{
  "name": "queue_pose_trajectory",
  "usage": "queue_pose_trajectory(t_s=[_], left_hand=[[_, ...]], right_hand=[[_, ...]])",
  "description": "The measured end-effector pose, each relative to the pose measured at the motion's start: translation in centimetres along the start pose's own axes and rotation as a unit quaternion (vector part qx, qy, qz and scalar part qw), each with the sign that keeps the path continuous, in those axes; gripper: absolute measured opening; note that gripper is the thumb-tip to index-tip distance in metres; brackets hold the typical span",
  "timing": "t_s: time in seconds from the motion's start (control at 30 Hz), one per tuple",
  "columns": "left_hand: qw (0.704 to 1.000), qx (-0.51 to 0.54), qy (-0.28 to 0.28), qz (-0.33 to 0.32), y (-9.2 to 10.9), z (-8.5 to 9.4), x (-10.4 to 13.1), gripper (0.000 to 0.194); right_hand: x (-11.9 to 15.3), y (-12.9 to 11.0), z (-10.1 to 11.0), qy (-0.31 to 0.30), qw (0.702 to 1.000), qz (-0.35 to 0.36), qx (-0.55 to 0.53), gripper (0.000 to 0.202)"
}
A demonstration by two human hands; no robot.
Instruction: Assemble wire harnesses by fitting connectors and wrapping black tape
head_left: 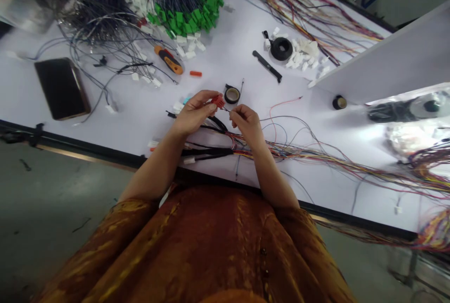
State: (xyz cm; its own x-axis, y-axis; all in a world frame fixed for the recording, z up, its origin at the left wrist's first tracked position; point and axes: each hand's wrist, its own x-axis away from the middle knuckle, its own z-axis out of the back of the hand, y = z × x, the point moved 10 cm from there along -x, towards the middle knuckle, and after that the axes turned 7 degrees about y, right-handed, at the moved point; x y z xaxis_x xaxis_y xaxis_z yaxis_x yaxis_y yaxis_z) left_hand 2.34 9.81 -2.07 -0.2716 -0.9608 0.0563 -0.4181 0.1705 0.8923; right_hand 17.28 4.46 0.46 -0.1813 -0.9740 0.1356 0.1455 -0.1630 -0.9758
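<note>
Left hand (191, 114) closed around a small red connector (218, 101), pinched between thumb and fingertips just above the white surface (225, 59). Right hand (247, 122) closed too, fingertips nipping a thin wire (227, 110) right at the connector's side, so near that the two hands almost meet. Whether the wire's end sits inside the connector or only against it: cannot tell.

Beneath both wrists, a bundle of many-coloured wires (316, 155) running off to the right along the surface's near edge, with some black sleeved leads (207, 153) ending in white plugs just under the left forearm. Just beyond the connector, a small roll of dark tape (232, 94) lying flat, close to the fingertips but apart from them. Farther back, a short orange piece (196, 73) and an orange-and-black screwdriver (169, 59), lying among scattered white plugs. To the left, well apart, a dark phone (62, 87) lying flat. At the far edge, a heap of dark wires tipped with green connectors (197, 10) and white ones. To the right of that, a larger black tape roll (281, 49) beside a little pile of white housings (305, 52), and a slim black tool (267, 66) lying at a slant near them. Another small tape roll (339, 102) standing alone by the foot of a pale slanted board (386, 54).
</note>
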Motion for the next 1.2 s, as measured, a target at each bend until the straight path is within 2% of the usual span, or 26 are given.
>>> queue_pose_trajectory(t_s=[0.13, 0.2, 0.27, 0.33, 0.37, 0.4, 0.57, 0.77, 0.97, 1.2], left_hand=[[1.000, -0.021, 0.010, 0.007, -0.6, 0.0, 0.0, 0.038], [0.999, -0.016, 0.026, 0.026, -1.2, 0.2, 0.0, 0.036], [0.997, 0.009, 0.049, 0.052, -1.8, 0.6, 0.0, 0.028], [0.994, 0.045, 0.064, 0.081, -2.4, 0.9, -0.1, 0.025], [0.992, 0.061, 0.066, 0.094, -2.7, 0.9, -0.1, 0.025], [0.990, 0.071, 0.066, 0.105, -2.9, 0.9, -0.1, 0.025], [0.990, 0.066, 0.051, 0.117, -3.3, 0.7, 0.1, 0.025], [0.991, 0.051, 0.024, 0.121, -3.6, 0.5, 0.2, 0.024], [0.988, 0.069, 0.032, 0.133, -3.7, 0.2, 0.5, 0.020], [0.995, 0.040, 0.011, 0.094, -2.6, -0.7, 0.7, 0.022]], right_hand=[[0.3, -0.1, 0.3, 0.006, 1.000, 0.015, 0.022, 0.014], [1.0, -1.5, 1.2, 0.055, 0.993, 0.085, 0.058, 0.013], [2.4, -3.6, 1.4, 0.081, 0.972, 0.189, 0.110, 0.013], [3.7, -4.8, 0.4, 0.049, 0.950, 0.267, 0.155, 0.014], [4.0, -4.9, -0.1, 0.031, 0.943, 0.285, 0.168, 0.015], [4.0, -4.9, -0.2, 0.026, 0.940, 0.292, 0.177, 0.015], [3.0, -4.9, 0.8, 0.076, 0.930, 0.293, 0.207, 0.015], [2.0, -4.7, 0.1, 0.066, 0.924, 0.265, 0.267, 0.020], [1.9, -4.5, 0.0, 0.058, 0.920, 0.278, 0.271, 0.022], [1.8, -4.9, -0.3, 0.059, 0.919, 0.283, 0.267, 0.024]])
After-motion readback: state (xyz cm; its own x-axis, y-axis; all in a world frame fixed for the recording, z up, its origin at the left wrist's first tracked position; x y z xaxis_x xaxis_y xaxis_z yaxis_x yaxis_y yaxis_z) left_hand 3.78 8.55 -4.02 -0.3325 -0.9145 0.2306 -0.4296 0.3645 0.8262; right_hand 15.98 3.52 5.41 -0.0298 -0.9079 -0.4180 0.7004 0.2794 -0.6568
